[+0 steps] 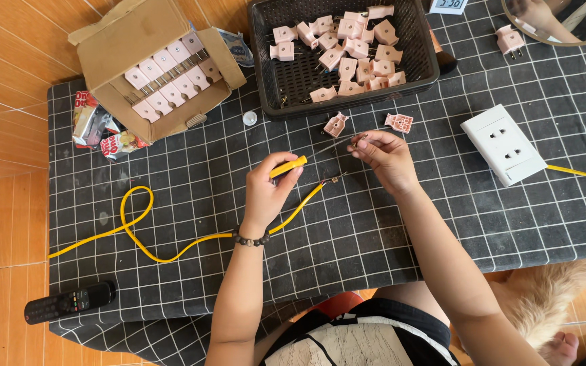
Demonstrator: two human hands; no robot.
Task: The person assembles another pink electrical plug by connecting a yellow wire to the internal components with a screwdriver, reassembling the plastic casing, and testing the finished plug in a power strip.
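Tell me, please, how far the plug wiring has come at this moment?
Done: the yellow cable's end looks stripped, bare wires showing, and a pink plug lies open in two halves. In hand: the left hand holds a yellow screwdriver; the right hand pinches a small metal part. Left: the wires are not yet joined to a plug, and the halves are still apart.

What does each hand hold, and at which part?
Left hand: screwdriver, by its yellow handle. Right hand: a small metal part at the fingertips; which part cannot be told.
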